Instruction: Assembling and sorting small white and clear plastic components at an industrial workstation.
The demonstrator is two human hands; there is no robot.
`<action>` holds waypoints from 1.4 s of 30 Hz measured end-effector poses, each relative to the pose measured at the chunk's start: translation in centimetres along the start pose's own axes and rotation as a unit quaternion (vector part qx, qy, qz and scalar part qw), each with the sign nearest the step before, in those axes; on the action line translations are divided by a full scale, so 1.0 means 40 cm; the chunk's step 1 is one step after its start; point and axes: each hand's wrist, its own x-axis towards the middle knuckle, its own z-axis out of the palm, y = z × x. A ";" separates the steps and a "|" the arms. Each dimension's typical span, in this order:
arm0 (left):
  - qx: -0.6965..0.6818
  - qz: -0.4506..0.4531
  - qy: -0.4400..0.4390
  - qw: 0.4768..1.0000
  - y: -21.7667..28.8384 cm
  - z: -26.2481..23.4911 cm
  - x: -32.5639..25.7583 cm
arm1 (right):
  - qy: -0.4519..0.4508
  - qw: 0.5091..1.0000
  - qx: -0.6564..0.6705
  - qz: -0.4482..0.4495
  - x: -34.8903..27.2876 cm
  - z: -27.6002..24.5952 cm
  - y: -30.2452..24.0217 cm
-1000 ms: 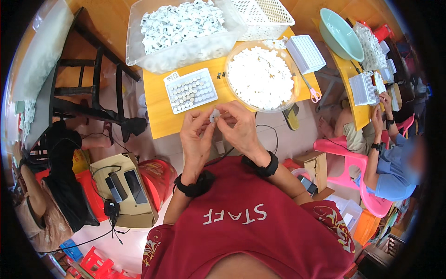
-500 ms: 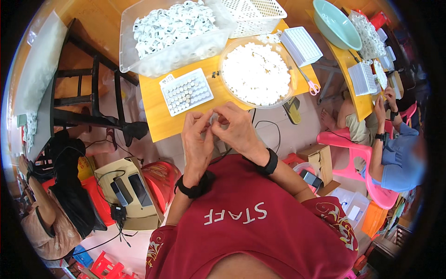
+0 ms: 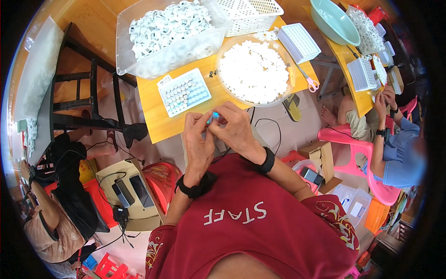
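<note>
My left hand [image 3: 197, 144] and my right hand [image 3: 236, 130] meet just in front of the yellow table's [image 3: 153, 116] near edge, both pinching a tiny part with a light blue tip [image 3: 214, 115] between the fingertips. Each wrist wears a black band. Beyond the hands lies a white tray [image 3: 184, 91] holding rows of small round pieces. To its right stands a clear round bowl [image 3: 254, 69] heaped with small white pieces. A clear tub [image 3: 167, 37] of white and grey parts sits at the back.
A white lattice basket [image 3: 251, 14], a white grid block [image 3: 299, 43] and scissors [image 3: 309, 81] lie at the table's right. A person in blue [image 3: 395, 149] sits on a pink chair at a second table. Another person [image 3: 55, 223] crouches lower left beside a box with phones [image 3: 130, 190].
The hands have stayed together at the table edge, working the small part; its light blue tip now shows between the fingers. The view has shifted slightly.
</note>
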 end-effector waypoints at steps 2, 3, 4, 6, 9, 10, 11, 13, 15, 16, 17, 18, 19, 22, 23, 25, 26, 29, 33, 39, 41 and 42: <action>-0.012 -0.004 0.005 1.000 -0.004 0.001 0.000 | 0.012 1.000 0.004 -0.005 0.001 0.000 -0.002; -0.033 -0.004 0.009 0.999 -0.008 0.003 -0.001 | 0.024 1.000 0.007 -0.009 0.000 -0.001 -0.002; -0.055 -0.003 0.014 0.998 -0.011 0.005 -0.003 | 0.023 1.000 0.007 -0.009 0.000 -0.002 -0.002; -0.038 -0.002 0.001 0.999 -0.017 0.003 -0.005 | 0.014 1.000 -0.005 -0.022 0.003 -0.005 0.000; -0.022 0.004 -0.001 1.000 -0.015 0.007 -0.004 | 0.012 1.000 -0.006 -0.022 0.001 -0.004 0.006; -0.023 0.009 0.010 1.000 -0.014 0.009 -0.004 | 0.012 1.000 -0.006 -0.022 0.001 -0.002 0.007; -0.023 0.009 0.010 1.000 -0.015 0.009 -0.003 | 0.012 1.000 -0.008 -0.021 0.002 -0.001 0.007; -0.018 0.002 0.010 1.000 -0.018 0.007 -0.004 | 0.012 1.000 -0.010 -0.018 0.000 0.003 0.009; -0.060 -0.001 0.018 0.998 -0.030 0.012 -0.008 | 0.016 1.000 -0.012 -0.019 -0.001 0.005 0.011; -0.101 -0.004 0.027 0.995 -0.031 0.013 -0.007 | 0.015 1.000 -0.012 -0.020 0.000 0.004 0.007; -0.101 -0.005 0.028 0.995 -0.026 0.008 -0.007 | 0.032 0.999 0.009 -0.028 0.002 0.003 -0.001; -0.136 -0.024 0.029 0.990 -0.014 0.001 -0.003 | 0.050 0.998 0.030 -0.037 0.004 0.002 -0.006; -0.171 -0.043 0.029 0.984 -0.008 -0.004 -0.001 | 0.048 0.998 0.030 -0.037 0.005 0.001 -0.009; -0.217 -0.044 0.037 0.974 -0.006 -0.003 -0.001 | 0.048 0.997 0.038 -0.045 0.009 -0.001 -0.016; -0.217 -0.044 0.039 0.974 -0.004 -0.004 -0.003 | 0.045 0.997 0.039 -0.043 0.010 0.000 -0.018; -0.208 -0.062 0.048 0.975 -0.001 -0.009 -0.005 | 0.042 0.997 0.041 -0.041 0.012 0.001 -0.021; -0.208 -0.062 0.048 0.975 -0.003 -0.009 -0.006 | 0.042 0.997 0.049 -0.035 0.013 0.002 -0.022; -0.186 -0.025 0.061 0.980 -0.015 -0.008 -0.013 | 0.038 0.997 0.059 -0.027 0.013 0.002 -0.033; -0.146 0.001 0.085 0.986 -0.018 0.002 -0.017 | 0.021 0.998 0.037 -0.037 0.011 0.003 -0.025; -0.057 0.035 0.110 0.992 -0.014 0.013 -0.015 | 0.043 0.997 0.021 -0.055 0.015 0.012 -0.010; -0.043 0.042 0.116 0.991 -0.009 0.012 -0.013 | 0.042 0.998 0.034 -0.036 0.019 0.013 -0.016; -0.019 0.046 0.119 0.992 0.000 0.010 -0.011 | 0.039 0.998 0.047 -0.017 0.020 0.014 -0.019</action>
